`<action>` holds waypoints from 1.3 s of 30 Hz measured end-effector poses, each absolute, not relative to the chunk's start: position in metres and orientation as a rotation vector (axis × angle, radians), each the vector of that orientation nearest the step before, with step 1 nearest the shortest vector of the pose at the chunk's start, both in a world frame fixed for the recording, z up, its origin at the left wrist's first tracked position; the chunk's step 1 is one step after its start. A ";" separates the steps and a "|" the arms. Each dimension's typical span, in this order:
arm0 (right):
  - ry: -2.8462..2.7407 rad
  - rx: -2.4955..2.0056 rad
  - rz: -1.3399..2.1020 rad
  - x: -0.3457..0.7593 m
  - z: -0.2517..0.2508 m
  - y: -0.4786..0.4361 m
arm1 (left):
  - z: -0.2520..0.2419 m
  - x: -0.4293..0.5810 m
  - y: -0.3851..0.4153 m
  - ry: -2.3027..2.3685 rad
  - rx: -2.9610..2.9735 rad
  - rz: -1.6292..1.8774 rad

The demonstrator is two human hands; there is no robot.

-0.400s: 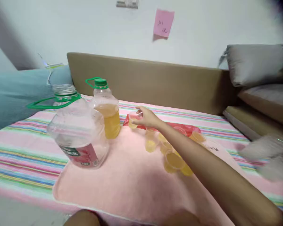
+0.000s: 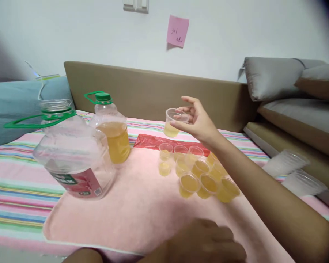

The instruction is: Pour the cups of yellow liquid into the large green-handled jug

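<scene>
My right hand (image 2: 199, 122) pinches a clear plastic cup (image 2: 170, 126) by its rim, thumb in front and some fingers behind. A little yellow liquid lies in this cup, which is held above the red plastic bag (image 2: 145, 141). Below stand several cups (image 2: 189, 183) of yellow liquid, grouped on the pink mat (image 2: 120, 212). My left hand (image 2: 208, 239) is low at the front, over the near part of the mat. It is blurred and its fingers are turned away from view, so its grip cannot be made out.
On the left stands a large clear jug (image 2: 74, 157) with a green handle and no cap. Behind it is a green-capped jug (image 2: 116, 142) partly filled with yellow liquid. Stacked cups (image 2: 286, 164) lie at the right beside grey cushions (image 2: 298, 113). A brown headboard (image 2: 153, 91) closes off the back.
My right hand has lifted the cup from the back left of the group and carried it up and rightward. My left hand has come into view at the bottom.
</scene>
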State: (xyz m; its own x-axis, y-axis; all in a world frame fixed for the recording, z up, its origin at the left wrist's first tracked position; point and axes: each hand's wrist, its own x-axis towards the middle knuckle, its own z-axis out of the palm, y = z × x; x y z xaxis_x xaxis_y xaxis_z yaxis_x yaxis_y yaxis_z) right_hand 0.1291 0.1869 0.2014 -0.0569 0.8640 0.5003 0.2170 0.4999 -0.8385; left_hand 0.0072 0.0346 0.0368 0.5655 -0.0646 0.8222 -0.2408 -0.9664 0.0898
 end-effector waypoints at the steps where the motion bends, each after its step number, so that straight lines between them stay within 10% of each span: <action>1: -1.555 -0.957 0.684 0.138 0.202 0.174 | 0.057 -0.002 0.043 -0.167 2.514 1.581; 8: -1.437 -1.095 0.723 0.193 0.187 0.091 | 0.165 -0.051 0.117 0.711 2.191 1.344; 14: -1.328 -1.161 0.733 0.211 0.156 0.059 | 0.138 -0.026 0.117 0.669 2.016 0.903; 39: -1.240 -0.959 0.978 0.177 0.119 0.069 | 0.133 -0.001 0.119 0.536 1.798 1.151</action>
